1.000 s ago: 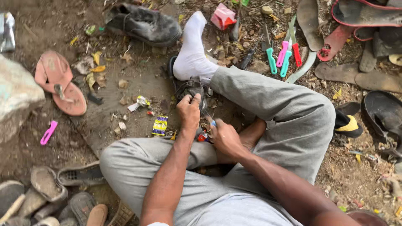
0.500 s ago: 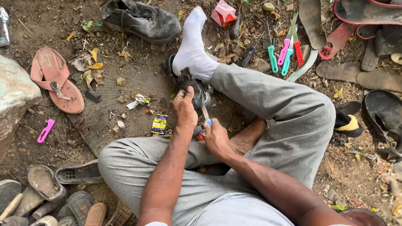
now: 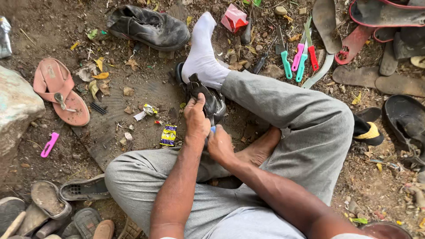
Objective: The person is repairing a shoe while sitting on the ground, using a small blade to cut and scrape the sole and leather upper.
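Both hands are working close together over the person's lap. Left hand [image 3: 196, 118] is closing around the edge of a black shoe [image 3: 207, 98], which is lying on the ground against the white sock [image 3: 201, 57] of the stretched leg. Right hand [image 3: 220, 145] is closing around a small tool with a blue handle [image 3: 213, 129]; only a little of the handle is showing between the two hands, and I cannot tell what kind of tip it has or where exactly the tip is touching the shoe.

Several things could go wrong, in my judgement. The tool is sitting just beside the left thumb, so if it is slipping off the stiff shoe material, it could be striking the left hand. The bare foot [image 3: 259, 148] is resting right under the right hand, so a push going too far down could be reaching it. The shoe is held only by one hand and the leg, so it could be turning or sliding on the loose dirt.

Around the person, more tools with coloured handles [image 3: 297, 62] are lying near the knee, a second black shoe [image 3: 150, 26] is lying beyond the sock, and a pink sandal [image 3: 59, 90] is lying well apart on the left.
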